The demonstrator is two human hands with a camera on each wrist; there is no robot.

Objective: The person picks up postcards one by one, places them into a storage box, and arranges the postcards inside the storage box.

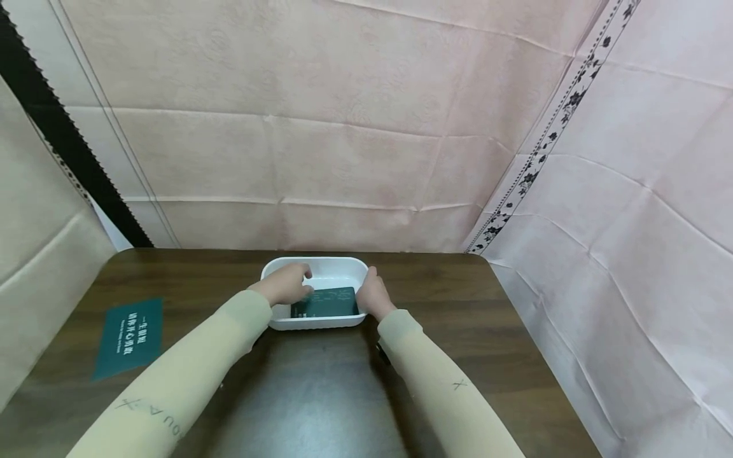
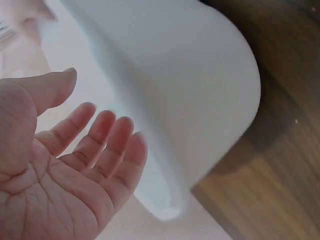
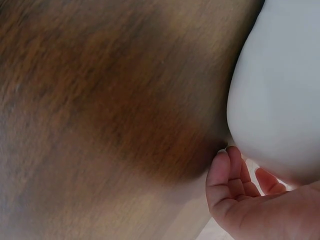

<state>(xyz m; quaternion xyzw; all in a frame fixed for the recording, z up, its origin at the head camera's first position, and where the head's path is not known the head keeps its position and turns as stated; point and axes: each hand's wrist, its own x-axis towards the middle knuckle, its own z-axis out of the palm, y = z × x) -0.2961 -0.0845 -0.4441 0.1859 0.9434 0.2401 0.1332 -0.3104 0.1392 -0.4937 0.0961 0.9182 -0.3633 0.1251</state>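
A white rectangular tray (image 1: 317,323) stands at the back of the table, with a dark green printed card or booklet (image 1: 332,301) lying in it. My left hand (image 1: 286,284) reaches over the tray's left side. In the left wrist view that hand (image 2: 95,155) has its thumb and relaxed fingers apart, with nothing between them. At the tray's right end, my right hand (image 1: 375,294) grips the rim. The right wrist view shows those fingers (image 3: 219,170) curled against the outside of the white wall (image 3: 280,90), low near the tabletop.
On the brown wooden table (image 1: 321,394), a dark green sheet (image 1: 129,337) with white lettering lies to the left. Pale cloth (image 1: 343,159) hangs behind the table, and more cloth hangs along both sides. A dark jagged strip (image 1: 69,140) runs down the left.
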